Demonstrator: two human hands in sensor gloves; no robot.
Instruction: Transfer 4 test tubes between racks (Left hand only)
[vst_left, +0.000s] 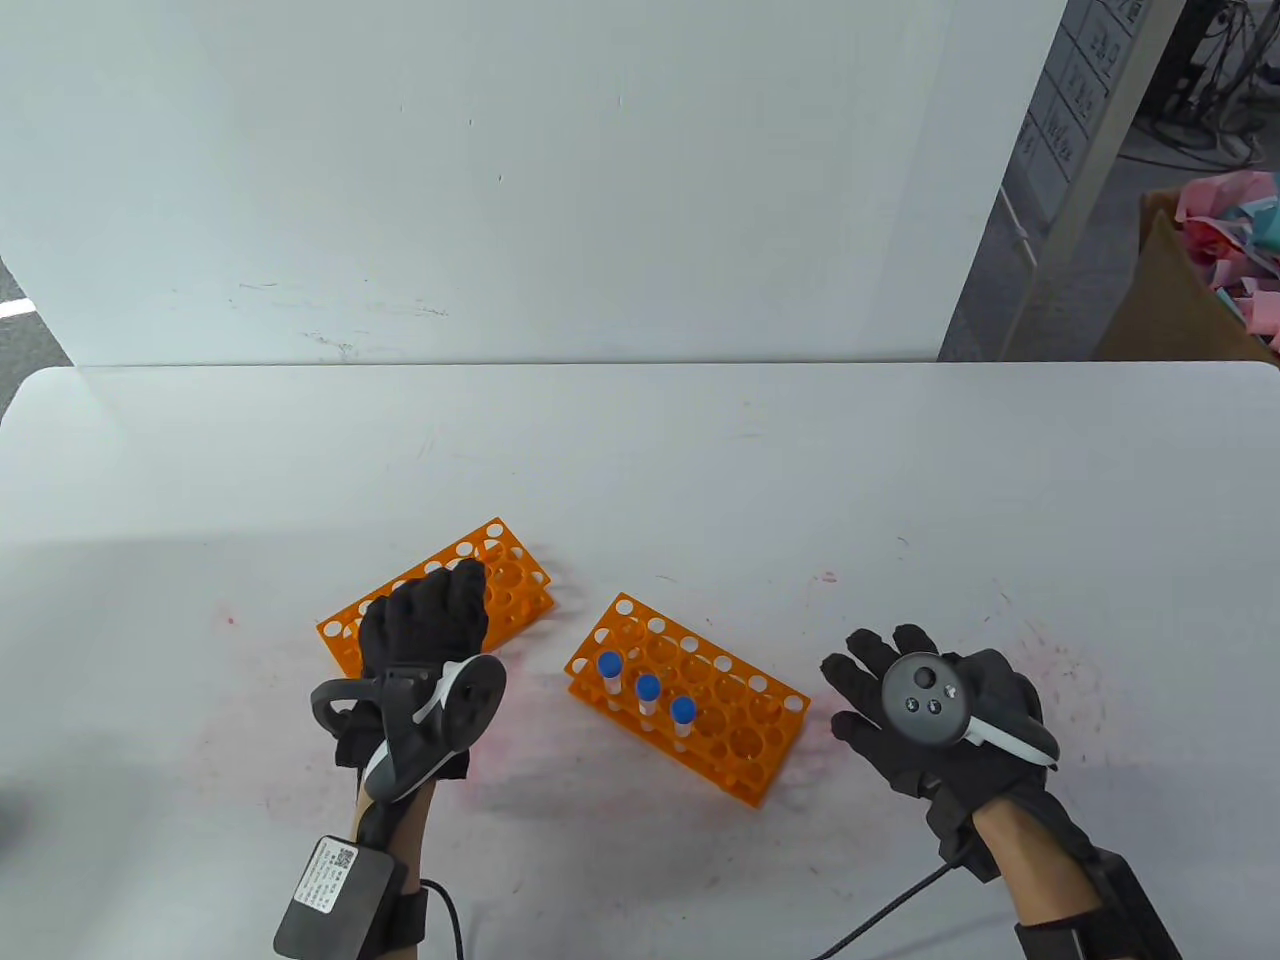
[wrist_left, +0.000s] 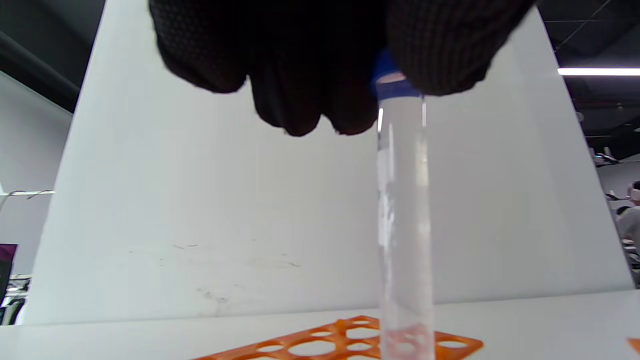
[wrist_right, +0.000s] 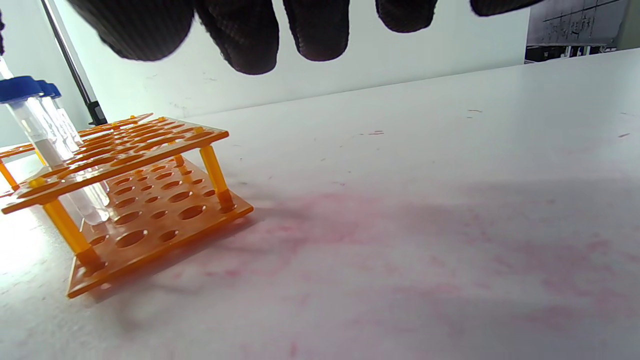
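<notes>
Left hand (wrist_left: 320, 60), closest to the wrist camera, pinches a test tube (wrist_left: 402, 225) by its blue cap, tube hanging upright with its tip at the left rack (vst_left: 440, 600). We keep it vertical, centre over one hole, lower straight. Right hand (vst_left: 930, 715) rests flat, fingers spread, holding nothing, right of that rack.

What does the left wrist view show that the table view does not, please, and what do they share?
Only the left wrist view shows the test tube that the left hand grips by its blue cap, hanging upright with its lower end at the left rack. Only the table view shows the right rack with three blue-capped tubes and the right hand, fingers spread, beside it. Both show the left hand over the left rack.
</notes>
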